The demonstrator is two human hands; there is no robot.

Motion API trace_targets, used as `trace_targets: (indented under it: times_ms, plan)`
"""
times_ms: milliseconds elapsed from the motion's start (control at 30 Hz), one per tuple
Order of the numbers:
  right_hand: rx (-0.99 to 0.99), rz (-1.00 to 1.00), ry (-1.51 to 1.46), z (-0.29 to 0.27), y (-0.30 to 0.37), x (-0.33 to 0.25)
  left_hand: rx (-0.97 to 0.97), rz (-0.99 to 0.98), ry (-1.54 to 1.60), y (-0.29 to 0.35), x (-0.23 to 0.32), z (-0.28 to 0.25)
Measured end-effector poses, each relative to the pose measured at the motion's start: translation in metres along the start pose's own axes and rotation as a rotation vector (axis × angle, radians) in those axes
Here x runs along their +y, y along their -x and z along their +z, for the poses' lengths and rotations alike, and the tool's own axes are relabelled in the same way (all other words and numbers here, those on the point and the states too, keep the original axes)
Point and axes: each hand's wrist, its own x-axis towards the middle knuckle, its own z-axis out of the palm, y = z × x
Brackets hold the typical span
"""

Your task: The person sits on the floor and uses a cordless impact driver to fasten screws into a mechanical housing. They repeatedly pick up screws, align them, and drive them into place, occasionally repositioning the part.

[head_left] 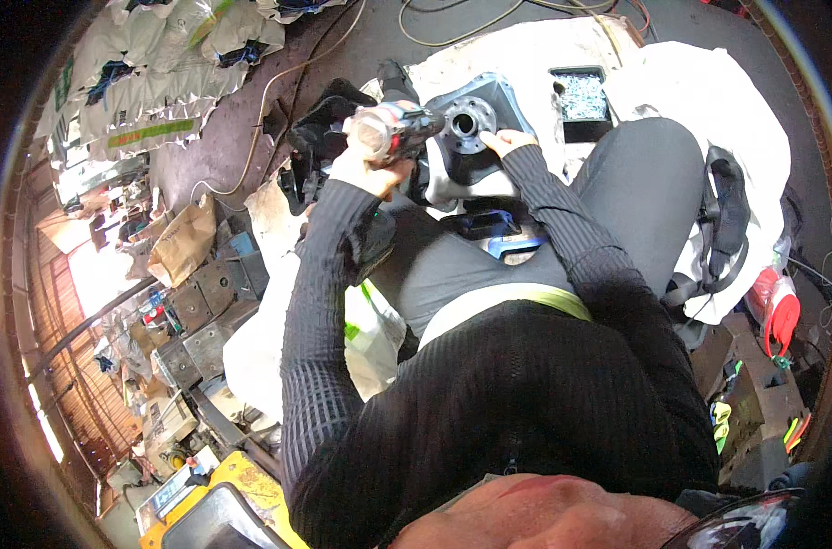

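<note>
Grey round metal flange ringed with holes [481, 114] sat at your right hand [512, 144]'s fingertips, likely steadied; couldn't tell if they pinched anything. Your left hand [368, 174] wrapped a grey-and-red power driver [379, 133], nose near the flange. Curved grey shell [511, 94] surrounded it. Rightward, black rectangular tray [588, 133] held small silvery-blue pieces [582, 96], presumably for easy reach.
</note>
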Motion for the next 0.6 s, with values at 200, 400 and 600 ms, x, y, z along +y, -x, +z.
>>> trace_targets:
  times_ms: [200,400,600]
  plan:
    - [-0.279,0.544,-0.692,-0.012,-0.004,0.009,0.083,0.307,0.012,0.044,-0.042,0.010]
    - [-0.871,0.189,-1.704,-0.026,0.039,-0.002,0.049,0.268,-0.240,0.075,-0.041,0.031]
    - [-0.870,0.199,-1.633,-0.031,0.042,-0.011,0.081,0.561,-0.425,0.068,-0.062,0.031]
